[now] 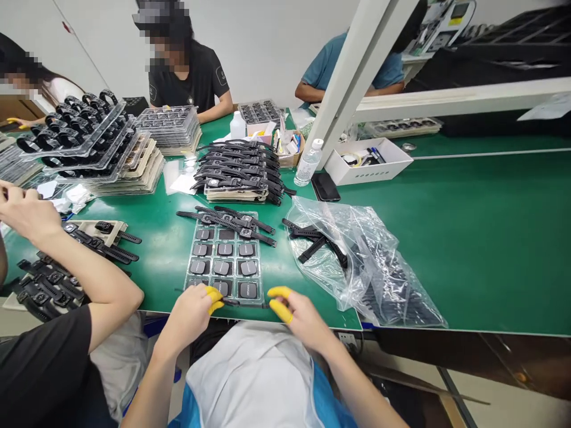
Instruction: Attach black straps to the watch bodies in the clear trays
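My left hand [196, 312], with yellow finger cots, is closed in a pinch on a thin black watch [231, 302] seen almost edge-on. A strap runs from it toward my right hand [298, 315]. That hand also has yellow cots; its thumb and forefinger are apart, just beyond the strap's end, with nothing visible between them. Beneath and behind the watch lies a clear plastic tray [259, 270] holding square black watch bodies [224, 249] in its pockets. Several strapped watches [247, 233] lie across the tray's far end.
To the right, a clear plastic bag [379, 261] holds black straps, with loose straps [319, 238] on it. Behind stand stacked watches [241, 166], a bottle [308, 163], a phone [325, 187] and a white box [372, 169]. A co-worker's arm [89, 255] is close on the left.
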### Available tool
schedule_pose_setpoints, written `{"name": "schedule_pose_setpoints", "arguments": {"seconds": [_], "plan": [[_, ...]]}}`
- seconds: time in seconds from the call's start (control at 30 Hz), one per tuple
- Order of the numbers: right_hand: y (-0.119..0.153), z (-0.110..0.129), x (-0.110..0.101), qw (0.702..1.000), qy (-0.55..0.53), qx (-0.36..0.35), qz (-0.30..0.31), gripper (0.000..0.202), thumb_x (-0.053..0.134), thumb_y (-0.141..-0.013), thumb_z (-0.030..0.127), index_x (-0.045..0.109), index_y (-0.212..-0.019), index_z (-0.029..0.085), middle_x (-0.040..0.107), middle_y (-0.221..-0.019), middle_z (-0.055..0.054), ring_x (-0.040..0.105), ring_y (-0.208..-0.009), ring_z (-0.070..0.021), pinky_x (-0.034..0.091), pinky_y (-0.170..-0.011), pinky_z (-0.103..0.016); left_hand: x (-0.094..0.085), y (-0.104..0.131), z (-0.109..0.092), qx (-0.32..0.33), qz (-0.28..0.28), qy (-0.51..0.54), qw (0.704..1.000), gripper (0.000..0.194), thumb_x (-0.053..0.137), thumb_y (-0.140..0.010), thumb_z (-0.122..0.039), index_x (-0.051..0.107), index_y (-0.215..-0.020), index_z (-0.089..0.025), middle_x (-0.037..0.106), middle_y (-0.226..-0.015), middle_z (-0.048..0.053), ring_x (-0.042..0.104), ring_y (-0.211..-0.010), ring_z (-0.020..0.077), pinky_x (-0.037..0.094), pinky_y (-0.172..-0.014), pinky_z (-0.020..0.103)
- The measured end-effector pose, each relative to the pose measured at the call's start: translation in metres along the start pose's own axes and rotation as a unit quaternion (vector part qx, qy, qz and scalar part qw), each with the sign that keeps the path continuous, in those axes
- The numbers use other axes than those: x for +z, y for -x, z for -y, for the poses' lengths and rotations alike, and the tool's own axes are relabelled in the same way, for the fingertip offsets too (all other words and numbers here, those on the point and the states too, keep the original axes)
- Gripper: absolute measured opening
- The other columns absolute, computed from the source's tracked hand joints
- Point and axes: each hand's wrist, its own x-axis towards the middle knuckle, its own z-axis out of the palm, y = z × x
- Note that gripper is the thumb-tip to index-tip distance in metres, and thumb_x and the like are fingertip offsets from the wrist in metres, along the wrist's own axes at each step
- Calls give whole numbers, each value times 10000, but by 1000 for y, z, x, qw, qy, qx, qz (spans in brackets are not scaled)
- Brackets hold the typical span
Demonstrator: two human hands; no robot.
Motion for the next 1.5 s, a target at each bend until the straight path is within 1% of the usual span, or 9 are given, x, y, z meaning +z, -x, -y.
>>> {"name": "schedule_pose_setpoints", "arguments": {"seconds": [0.07,0.17,0.27,0.4,0.57,0.93,1.17,1.3,1.5], "plan": [[-16,-10,-23,989,78,7,-129,387,553,-1008,505,722,-1196,211,730,-961,-94,664,-851,-263,518,-814,-394,-15,-14,9,-1,-5,-10,1000,298,512,-985,-110,748,-1130,-220,772,-1100,97,691,-997,270,544,-864,397],[-43,-31,-59,934,240,46,-262,462,522,-1002,483,688,-1305,176,688,-1129,-169,650,-1021,-330,516,-861,-433,-36,-51,28,-7,-1,-28,1000,270,516,-1027,-189,746,-1165,-215,766,-1135,106,673,-1062,286,518,-904,410],[-67,-48,-78,899,329,100,-270,537,495,-1014,483,658,-1398,144,633,-1195,-212,625,-1096,-368,521,-835,-438,-48,-102,49,-5,24,-55,998,277,507,-1052,-249,762,-1147,-194,778,-1106,119,664,-1049,301,507,-910,420],[-81,-60,-79,884,365,103,-274,493,490,-1019,464,722,-1328,158,606,-1157,-197,615,-1040,-345,524,-792,-424,-48,-161,75,-38,63,-55,996,274,511,-1018,-179,774,-1093,-191,777,-1127,125,670,-1067,296,501,-934,397],[-72,-73,-77,892,356,68,-269,485,530,-996,527,740,-1297,209,604,-1184,-158,616,-1079,-335,517,-742,-389,-33,-196,97,-59,72,-51,994,228,523,-1004,-143,738,-1062,-188,772,-1091,106,676,-1005,258,481,-879,343],[-62,-88,-73,904,329,-12,-273,526,638,-924,498,706,-1334,175,548,-1282,-188,585,-1146,-362,546,-892,-466,-3,-198,108,-42,-11,-42,998,197,523,-1056,-245,712,-1049,-188,684,-1102,102,576,-1092,262,408,-1037,399],[-62,-84,-69,898,329,-46,-290,470,608,-949,429,722,-1314,156,568,-1351,-217,558,-1211,-388,514,-999,-519,-2,-180,105,-141,-127,-79,979,245,474,-1088,-341,632,-1121,-156,612,-1207,181,500,-1222,323,427,-1066,456],[-62,-82,-69,895,347,-38,-278,468,591,-963,441,708,-1317,158,585,-1426,-208,535,-1279,-410,490,-1009,-537,-15,-156,109,-158,-80,-101,979,219,525,-1050,-328,673,-1063,-167,661,-1098,157,580,-1084,313,488,-962,438],[-61,-82,-70,897,345,-39,-273,460,591,-960,440,677,-1340,197,613,-1457,-181,540,-1299,-398,473,-998,-533,-20,-139,107,-128,12,-132,983,223,617,-933,-199,723,-1126,-163,669,-1260,183,565,-1182,362,476,-980,484]]}}
